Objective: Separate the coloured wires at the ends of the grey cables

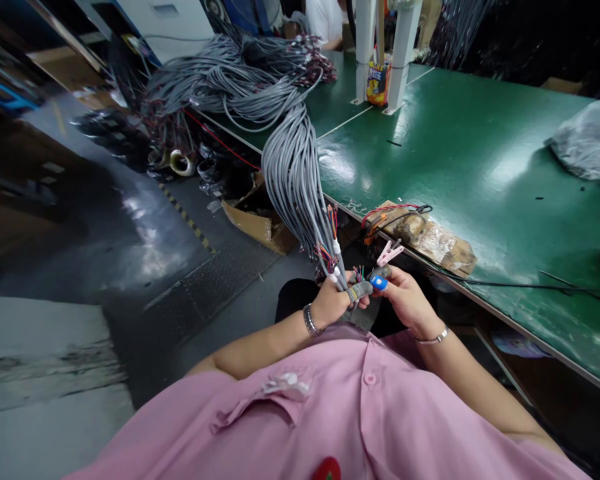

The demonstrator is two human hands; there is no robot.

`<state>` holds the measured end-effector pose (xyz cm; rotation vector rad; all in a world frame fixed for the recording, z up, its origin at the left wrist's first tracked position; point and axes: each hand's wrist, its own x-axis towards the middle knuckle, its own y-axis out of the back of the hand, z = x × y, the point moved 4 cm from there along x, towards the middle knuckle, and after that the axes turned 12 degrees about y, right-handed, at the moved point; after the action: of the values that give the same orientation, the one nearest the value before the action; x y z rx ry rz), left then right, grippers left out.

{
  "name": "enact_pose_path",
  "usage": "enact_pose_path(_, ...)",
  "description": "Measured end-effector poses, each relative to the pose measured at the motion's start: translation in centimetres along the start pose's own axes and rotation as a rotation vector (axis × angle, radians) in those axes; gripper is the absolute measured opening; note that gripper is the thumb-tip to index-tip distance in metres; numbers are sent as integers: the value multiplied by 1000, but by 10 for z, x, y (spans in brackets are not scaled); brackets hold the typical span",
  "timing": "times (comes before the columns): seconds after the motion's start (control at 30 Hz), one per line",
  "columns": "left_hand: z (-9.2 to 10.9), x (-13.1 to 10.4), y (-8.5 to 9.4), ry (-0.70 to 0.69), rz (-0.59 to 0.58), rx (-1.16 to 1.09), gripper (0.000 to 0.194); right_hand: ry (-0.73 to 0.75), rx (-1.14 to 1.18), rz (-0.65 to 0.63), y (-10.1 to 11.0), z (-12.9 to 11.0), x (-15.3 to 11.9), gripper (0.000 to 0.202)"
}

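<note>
My left hand point(331, 303) is closed around grey cables point(296, 180) near their stripped ends, where thin coloured wires point(334, 220) fan out above white sleeves. A grey finger cover sits on one of its fingers. Close beside it, my right hand point(407, 297) has its fingers pinched together, with a blue piece point(379, 283) at the thumb tip. What this pinch holds is too small to make out. Short coloured wire tips point(359, 273) stick up between the hands. Just above my right fingers is a pink clothespin point(390, 253) at the table's edge.
The grey cable bundle runs back to a large heap point(220, 73) on the green table point(460, 153). A wooden block point(430, 240) with wires lies on the near edge. Further off are white posts point(365, 47), a plastic bag point(590, 137) and a cardboard box point(257, 223) below.
</note>
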<state>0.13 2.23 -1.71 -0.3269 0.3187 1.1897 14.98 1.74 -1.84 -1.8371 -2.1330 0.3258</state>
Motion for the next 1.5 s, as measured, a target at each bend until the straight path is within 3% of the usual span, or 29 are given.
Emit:
enact_pose_path(0.23,0,0,2,-36,18,-102,35,-17,102,62,8,7,3,21)
enact_pose_path(0.37,7,0,2,-22,12,-187,35,-97,312,174,21,14,12,39)
enact_pose_path(0.47,16,2,-2,0,-25,-231,36,-115,365,181,21,9,23,47)
enact_pose_path(0.63,23,5,-9,-13,-62,-209,34,-31,334,193,15,0,35,42)
enact_pose_path(0.9,18,10,-13,36,-21,-129,37,16,365,289,13,5,37,35)
enact_pose_path(1.2,13,0,-7,-31,-19,-130,35,-70,413,184,14,7,31,52)
enact_pose_path(1.5,13,-1,-5,-89,121,-225,34,-47,386,220,10,-2,30,35)
